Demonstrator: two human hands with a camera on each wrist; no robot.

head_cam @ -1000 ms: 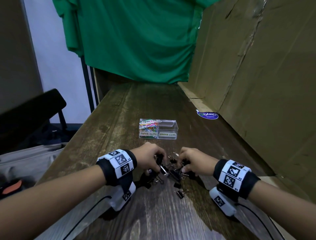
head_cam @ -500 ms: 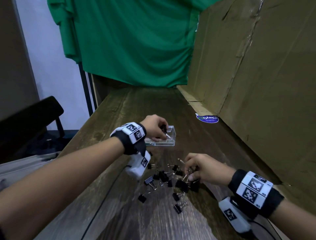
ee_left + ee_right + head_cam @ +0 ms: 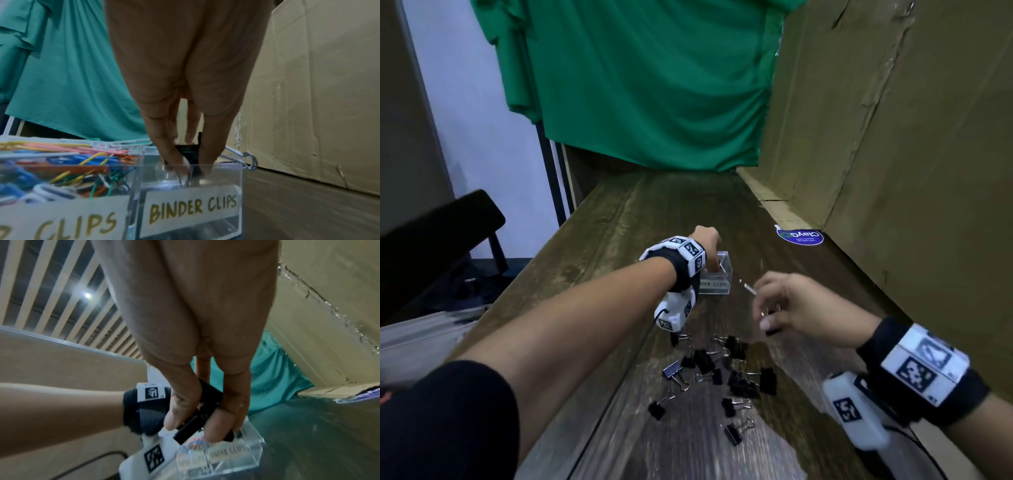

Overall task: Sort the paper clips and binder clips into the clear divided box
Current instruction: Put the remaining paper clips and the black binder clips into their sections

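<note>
Both hands pinch binder clips: left hand [image 3: 183,100] over the BINDER CLIPS compartment [image 3: 191,209], right hand [image 3: 207,404] approaching. Clips: light, rigid, springy; grasp the black body.

The left hand [image 3: 703,240] hides the clear box's [image 3: 724,274] paper-clip compartment

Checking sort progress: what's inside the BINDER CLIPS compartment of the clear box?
The left hand's fingertips lowering a black binder clip into the clear divided plastic box. The label hides the floor.
</note>
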